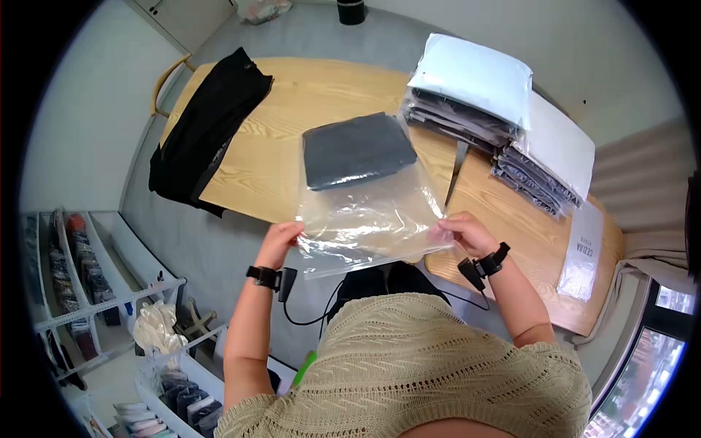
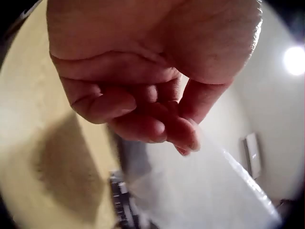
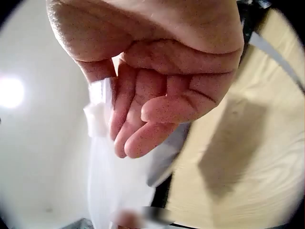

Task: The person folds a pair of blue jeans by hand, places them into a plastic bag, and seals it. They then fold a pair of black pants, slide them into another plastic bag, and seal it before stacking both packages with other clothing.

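Note:
A clear plastic bag [image 1: 365, 219] with a folded dark garment [image 1: 358, 151] in its far part spans the space between both hands in the head view. The left hand [image 1: 281, 242] pinches the bag's near left corner. At the near right edge, the right hand [image 1: 467, 232] pinches the plastic between thumb and fingers. In the left wrist view the fingers of the left hand [image 2: 138, 90] curl toward the thumb, with the film [image 2: 190, 186] stretching away below. Beside the right hand [image 3: 152, 81], in the right wrist view, the film [image 3: 102, 162] hangs from the thumb side.
Black trousers [image 1: 208, 131] lie across the left end of the wooden table [image 1: 314, 84]. Stacks of bagged garments [image 1: 471, 80] stand at the back right, beside another stack [image 1: 555, 146]. A flat printed bag [image 1: 582, 252] lies at the right. Shelving [image 1: 109, 306] stands at lower left.

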{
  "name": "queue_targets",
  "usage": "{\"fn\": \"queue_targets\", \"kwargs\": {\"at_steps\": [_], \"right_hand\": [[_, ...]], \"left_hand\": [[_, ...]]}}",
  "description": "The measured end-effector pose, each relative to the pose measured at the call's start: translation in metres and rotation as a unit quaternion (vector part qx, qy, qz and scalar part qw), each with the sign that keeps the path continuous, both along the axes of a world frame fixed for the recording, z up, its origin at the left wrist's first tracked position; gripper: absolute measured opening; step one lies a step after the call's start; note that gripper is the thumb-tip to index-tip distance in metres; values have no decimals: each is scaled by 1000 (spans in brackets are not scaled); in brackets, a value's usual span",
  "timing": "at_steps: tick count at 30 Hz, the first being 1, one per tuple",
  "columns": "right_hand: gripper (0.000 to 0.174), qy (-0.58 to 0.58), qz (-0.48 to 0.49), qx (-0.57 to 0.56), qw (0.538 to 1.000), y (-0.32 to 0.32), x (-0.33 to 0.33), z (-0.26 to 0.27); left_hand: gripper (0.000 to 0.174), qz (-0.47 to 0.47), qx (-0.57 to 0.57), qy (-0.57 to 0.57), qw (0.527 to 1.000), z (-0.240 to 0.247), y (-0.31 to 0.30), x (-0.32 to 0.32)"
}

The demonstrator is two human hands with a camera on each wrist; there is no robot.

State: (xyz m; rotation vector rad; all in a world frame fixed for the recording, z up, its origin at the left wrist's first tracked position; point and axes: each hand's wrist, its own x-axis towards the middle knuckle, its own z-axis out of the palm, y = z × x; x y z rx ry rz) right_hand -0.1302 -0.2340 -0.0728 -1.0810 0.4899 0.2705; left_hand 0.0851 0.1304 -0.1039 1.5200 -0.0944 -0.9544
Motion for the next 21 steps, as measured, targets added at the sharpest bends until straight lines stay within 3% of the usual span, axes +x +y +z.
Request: {"fn": "queue_targets", "kwargs": {"at_steps": [3,5,7,9,10,11,12,13,14,16,17,19,21], "right_hand": [[28,91,-5,65,994,4,-22,-72],[31,157,63,-19,985,1,-37,-117],[30,177,79,-14,981,3,-41,-108],[37,228,-13,4,973,5,-42,-105],[40,172,50,-174,969,-5,-38,-109],[29,130,103,-346,923,-13,-38,-111],[22,81,156,-506,845,-13,-27,-96],[27,-15,110,-590,799,-13,-20,-108],[39,-112,60,-664,737,-12,-13,-119],[64,-146,174,-708,669,-9,10,-108],[64,-142,177,-708,669,-8,18,-109],[69,-215,324,-750,536,-7,30,-114],[68,-222,362,-735,528,-8,37,-118]], "left_hand": [[26,-29,81,34,996,-69,6,-20],[26,-93,151,35,983,-97,10,-34],[30,-84,147,46,984,-107,17,-41],[37,-64,136,53,987,-117,28,-47],[38,-51,185,-65,979,-117,27,-47],[28,-77,260,-221,937,-119,27,-49],[29,-88,283,-383,875,-114,24,-48],[40,-97,295,-535,786,-109,19,-45],[40,-101,297,-529,788,-104,13,-41],[56,-260,265,-630,683,-99,-3,-32],[56,-262,262,-627,685,-103,-7,-29],[57,-361,225,-698,576,-111,-14,-24],[56,-382,207,-691,578,-117,-19,-20]]}}
